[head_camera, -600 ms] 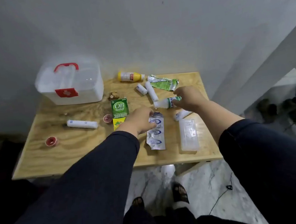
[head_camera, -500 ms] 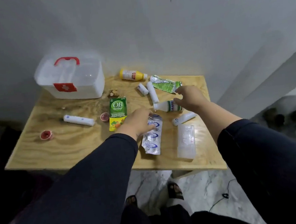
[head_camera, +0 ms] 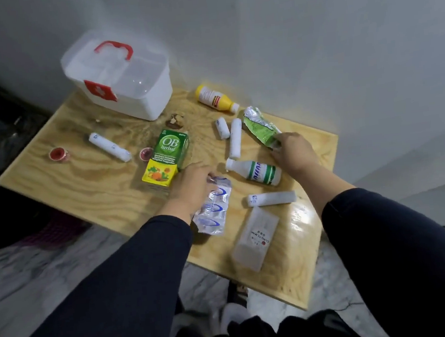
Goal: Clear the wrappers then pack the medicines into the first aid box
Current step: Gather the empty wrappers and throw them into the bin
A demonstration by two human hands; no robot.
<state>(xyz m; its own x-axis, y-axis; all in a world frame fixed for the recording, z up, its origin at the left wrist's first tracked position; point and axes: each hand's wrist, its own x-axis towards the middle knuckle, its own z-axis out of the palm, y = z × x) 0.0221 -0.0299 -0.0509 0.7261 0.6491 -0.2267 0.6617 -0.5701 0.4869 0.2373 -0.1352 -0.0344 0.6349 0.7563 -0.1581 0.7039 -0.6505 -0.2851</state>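
The white first aid box [head_camera: 136, 95] with a red handle stands shut at the table's back left. My left hand [head_camera: 193, 185] grips the top end of a silver and blue wrapper [head_camera: 214, 207] near the front edge. My right hand [head_camera: 295, 152] pinches the near end of a crumpled green wrapper [head_camera: 259, 127] at the back right. Between my hands lies a white bottle [head_camera: 257, 171] with a green label. A yellow bottle [head_camera: 215, 99], a green OB herbal carton [head_camera: 169, 154] and several white gauze rolls [head_camera: 234, 138] lie around them.
The small plywood table [head_camera: 80, 183] stands against a grey wall. A clear flat packet [head_camera: 256, 237] lies at the front right, with a gauze roll [head_camera: 271, 199] just behind it. Two red caps [head_camera: 58, 154] and a brown scrap [head_camera: 175, 119] sit left of centre. Below is marble floor.
My right hand has left the white bottle lying on the table and moved back to the green wrapper. My left hand stays on the silver wrapper. The view has tilted.
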